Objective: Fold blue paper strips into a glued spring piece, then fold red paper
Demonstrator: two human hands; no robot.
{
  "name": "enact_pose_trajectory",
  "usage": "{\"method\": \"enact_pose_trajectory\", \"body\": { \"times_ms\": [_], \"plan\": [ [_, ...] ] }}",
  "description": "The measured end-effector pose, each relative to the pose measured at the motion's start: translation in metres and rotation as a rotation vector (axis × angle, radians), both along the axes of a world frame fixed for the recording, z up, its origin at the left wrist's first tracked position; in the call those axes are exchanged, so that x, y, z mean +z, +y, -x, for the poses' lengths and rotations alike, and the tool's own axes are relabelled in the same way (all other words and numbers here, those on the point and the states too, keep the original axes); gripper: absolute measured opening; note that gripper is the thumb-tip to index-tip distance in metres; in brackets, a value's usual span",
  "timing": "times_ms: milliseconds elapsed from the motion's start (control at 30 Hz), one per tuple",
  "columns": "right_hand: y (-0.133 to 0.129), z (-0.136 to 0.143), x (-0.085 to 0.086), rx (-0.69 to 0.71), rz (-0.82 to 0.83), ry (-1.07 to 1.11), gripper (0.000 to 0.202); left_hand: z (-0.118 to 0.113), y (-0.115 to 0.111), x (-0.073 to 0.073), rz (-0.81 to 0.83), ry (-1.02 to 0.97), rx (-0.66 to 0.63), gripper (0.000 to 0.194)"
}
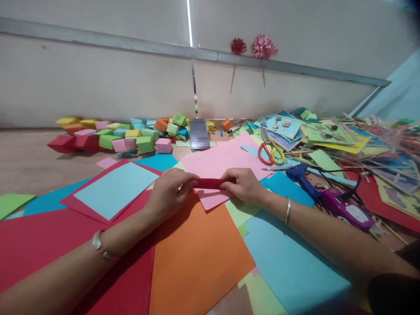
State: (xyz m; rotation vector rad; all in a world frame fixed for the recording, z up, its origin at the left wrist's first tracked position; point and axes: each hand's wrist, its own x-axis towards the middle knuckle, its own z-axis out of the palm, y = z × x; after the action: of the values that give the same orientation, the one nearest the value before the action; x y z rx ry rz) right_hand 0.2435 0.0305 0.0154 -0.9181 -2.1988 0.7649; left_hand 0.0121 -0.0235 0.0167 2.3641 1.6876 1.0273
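Note:
A narrow folded strip of dark red paper [210,183] is stretched level between my two hands. My left hand [170,192] pinches its left end, and my right hand [242,186] pinches the right end. Beneath the hands lie an orange sheet [197,258] and a pink sheet [218,159]. To the left, a light blue sheet [116,190] rests on a red one, with larger red sheets [42,240] nearer me. A big light blue sheet [292,262] spreads under my right forearm.
Coloured paper blocks [144,144] line the back left. Scissors [271,153] with red and yellow handles lie right of the pink sheet. A blue glue gun [303,181] and purple device [348,208] sit at the right, by piled cards and sticks. Paper flowers [263,47] stand against the wall.

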Motion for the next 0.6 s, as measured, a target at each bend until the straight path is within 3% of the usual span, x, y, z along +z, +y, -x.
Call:
{"method": "enact_pose_trajectory", "body": {
  "times_ms": [167, 300, 433, 500, 600],
  "plan": [
    [0.016, 0.01, 0.013, 0.044, 0.356, 0.044, 0.005, -0.002, -0.001, 0.002, 0.161, -0.265, 0.062, 0.03],
    [0.03, 0.015, 0.024, 0.089, 0.331, 0.184, 0.008, -0.002, -0.002, 0.005, 0.189, -0.463, 0.067, 0.046],
    [0.031, 0.02, 0.016, 0.021, 0.307, 0.303, 0.009, -0.003, -0.004, 0.002, 0.256, -0.604, 0.071, 0.05],
    [0.029, 0.023, 0.009, -0.007, 0.347, 0.373, 0.012, -0.003, -0.005, 0.0, 0.256, -0.589, 0.08, 0.047],
    [0.026, 0.028, 0.003, 0.002, 0.429, 0.478, 0.022, -0.002, -0.006, 0.0, 0.154, -0.38, 0.06, 0.039]
  ]
}}
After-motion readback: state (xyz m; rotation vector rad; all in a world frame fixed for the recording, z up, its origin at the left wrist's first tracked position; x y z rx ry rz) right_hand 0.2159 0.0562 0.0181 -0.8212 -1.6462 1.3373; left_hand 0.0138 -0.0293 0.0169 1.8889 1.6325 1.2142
